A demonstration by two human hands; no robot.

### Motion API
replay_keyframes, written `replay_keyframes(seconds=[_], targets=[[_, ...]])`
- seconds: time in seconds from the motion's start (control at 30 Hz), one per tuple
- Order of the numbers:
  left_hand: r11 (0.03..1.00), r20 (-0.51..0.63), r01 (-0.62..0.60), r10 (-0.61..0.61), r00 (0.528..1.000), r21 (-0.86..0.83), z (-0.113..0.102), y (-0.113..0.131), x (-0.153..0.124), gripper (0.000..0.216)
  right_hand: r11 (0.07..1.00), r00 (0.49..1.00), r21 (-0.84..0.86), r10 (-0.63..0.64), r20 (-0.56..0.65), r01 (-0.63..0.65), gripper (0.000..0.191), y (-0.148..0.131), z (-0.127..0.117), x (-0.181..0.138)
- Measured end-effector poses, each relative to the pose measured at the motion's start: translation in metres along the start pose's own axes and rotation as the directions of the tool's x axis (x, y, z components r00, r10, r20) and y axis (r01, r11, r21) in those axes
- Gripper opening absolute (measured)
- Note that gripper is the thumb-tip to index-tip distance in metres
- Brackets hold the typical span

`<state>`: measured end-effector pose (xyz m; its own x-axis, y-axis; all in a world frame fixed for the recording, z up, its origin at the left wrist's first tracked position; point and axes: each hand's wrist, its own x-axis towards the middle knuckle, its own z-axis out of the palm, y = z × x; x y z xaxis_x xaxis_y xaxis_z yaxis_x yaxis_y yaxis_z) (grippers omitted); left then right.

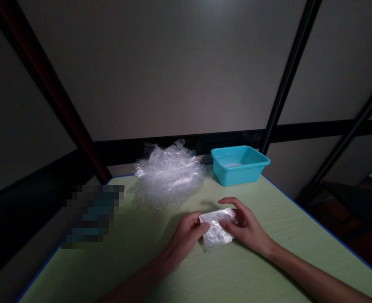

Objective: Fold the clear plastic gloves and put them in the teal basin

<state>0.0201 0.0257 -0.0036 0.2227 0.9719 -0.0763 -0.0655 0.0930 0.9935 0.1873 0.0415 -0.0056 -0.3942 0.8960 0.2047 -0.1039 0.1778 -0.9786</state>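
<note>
A small rectangle of folded clear plastic (pixel 217 232) is held just above the green table between both hands. My left hand (pixel 190 229) pinches its left edge, thumb on top. On the right side, my right hand (pixel 244 227) grips it with the thumb pressed on its face and the index finger raised off it. The fingers underneath are partly hidden. Beyond the hands lies a loose heap of thin clear plastic (pixel 173 174), some of it with finger-like ends, as on disposable gloves. A turquoise plastic basin (pixel 239 174) stands at the far right, with something pale and clear inside.
The light green table (pixel 160 277) has a blue edge and narrows away from me. A pixelated dark object (pixel 92 216) is at its left edge. Behind the table rises a panelled wall (pixel 179 75) with dark strips. Dark furniture (pixel 350 202) shows at right.
</note>
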Motion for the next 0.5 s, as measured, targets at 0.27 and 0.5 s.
replay_keyframes(seconds=[0.27, 0.5], targets=[[0.998, -0.170, -0.067, 0.068, 0.983, 0.013, -0.0010, 0.0001, 0.0000, 0.024, 0.995, 1.000, -0.099, -0.011, -0.011, 0.010, 0.032, 0.0031, -0.0029, 0.0019], [0.996, -0.192, -0.087, 0.092, 0.977, 0.037, -0.0020, -0.0018, 0.0020, 0.023, 0.987, 0.999, -0.156, -0.045, -0.011, 0.042, 0.028, 0.0053, -0.0055, 0.0014]])
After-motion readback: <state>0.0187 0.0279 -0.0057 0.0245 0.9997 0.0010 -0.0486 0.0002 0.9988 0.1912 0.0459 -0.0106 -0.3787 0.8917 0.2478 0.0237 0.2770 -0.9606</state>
